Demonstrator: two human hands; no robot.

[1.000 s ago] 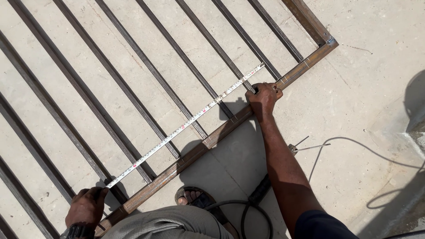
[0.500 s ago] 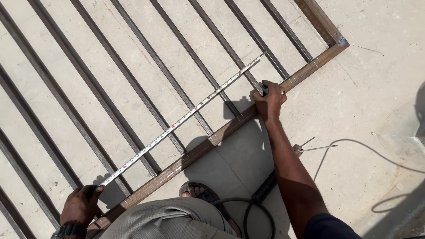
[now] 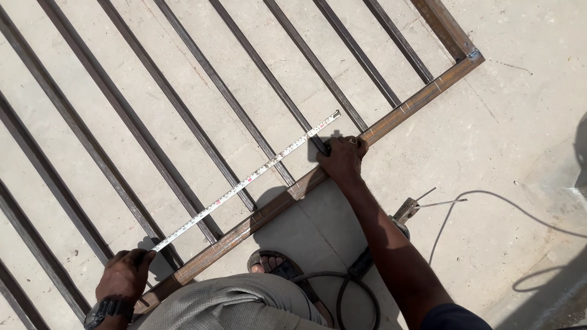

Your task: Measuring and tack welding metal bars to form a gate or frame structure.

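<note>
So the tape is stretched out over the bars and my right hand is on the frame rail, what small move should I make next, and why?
Probably lower the tape measure's free end onto the frame rail beside your right hand. That end hangs over the concrete past a thin bar, unsupported, while your left hand pins the other end near the rail. Laid flat along the rail, its marks could be read against the bars.

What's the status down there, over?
Left hand grips the tape measure case end. Right hand rests on the frame rail, beside the tape. Tape lies across the bars. Cable lies apart.
</note>
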